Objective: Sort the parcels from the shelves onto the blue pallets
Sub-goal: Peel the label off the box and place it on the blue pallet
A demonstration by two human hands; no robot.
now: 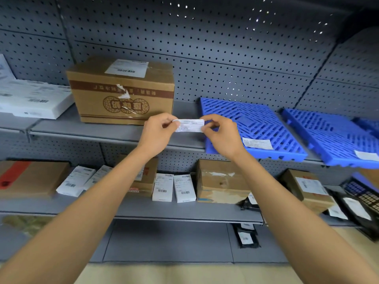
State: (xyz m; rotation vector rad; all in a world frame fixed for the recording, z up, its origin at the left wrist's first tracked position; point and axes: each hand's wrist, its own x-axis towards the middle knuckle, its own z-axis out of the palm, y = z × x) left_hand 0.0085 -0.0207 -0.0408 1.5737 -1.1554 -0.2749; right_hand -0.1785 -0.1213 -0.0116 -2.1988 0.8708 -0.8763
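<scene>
Both my hands hold a small white label card [189, 125] in front of the upper shelf. My left hand [159, 133] pinches its left end and my right hand [220, 133] pinches its right end. A brown cardboard box [121, 92] with a shipping label stands on the upper shelf just left of my hands. A blue pallet [252, 125] lies on the same shelf to the right, with a white label near its front edge. A second blue pallet [332, 136] lies further right.
A white flat parcel [30, 99] lies at the far left of the upper shelf [82, 128]. The lower shelf [164, 212] holds several cardboard boxes, white labelled parcels and black bags. Grey pegboard backs the shelves.
</scene>
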